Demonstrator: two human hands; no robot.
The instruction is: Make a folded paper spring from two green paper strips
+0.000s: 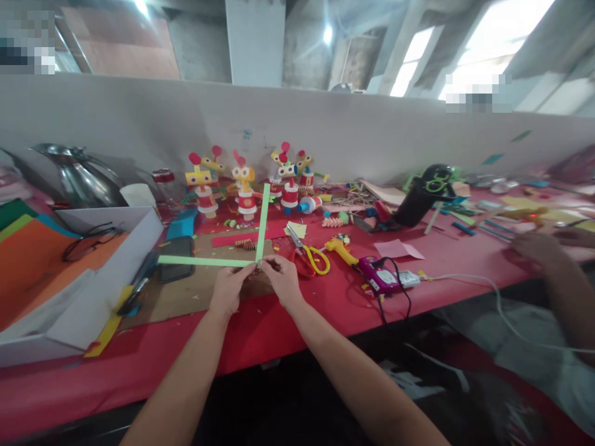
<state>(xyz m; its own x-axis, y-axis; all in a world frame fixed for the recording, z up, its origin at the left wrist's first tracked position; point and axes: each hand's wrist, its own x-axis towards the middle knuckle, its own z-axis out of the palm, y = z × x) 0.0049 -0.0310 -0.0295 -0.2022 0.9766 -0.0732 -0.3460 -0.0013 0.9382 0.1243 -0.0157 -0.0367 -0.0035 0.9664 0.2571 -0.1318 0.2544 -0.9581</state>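
Observation:
Two light green paper strips meet at a right angle at my fingertips. One paper strip (204, 261) runs left across a dark phone (177, 260); the other strip (263, 217) points away from me. My left hand (229, 288) pinches the corner from the left. From the right, my right hand (281, 280) pinches the same corner, thumb and finger closed on it. Under the hands lies a brown cardboard sheet (199, 292). Just beyond my right hand are scissors (310, 255) with red and yellow handles.
Several paper figures (245, 192) stand at the back. A white box (134, 248) with coloured paper is at left, near a metal jug (79, 176). To the right lie a yellow glue gun (343, 253), a purple power strip (379, 275) and a co-worker's hand (530, 251).

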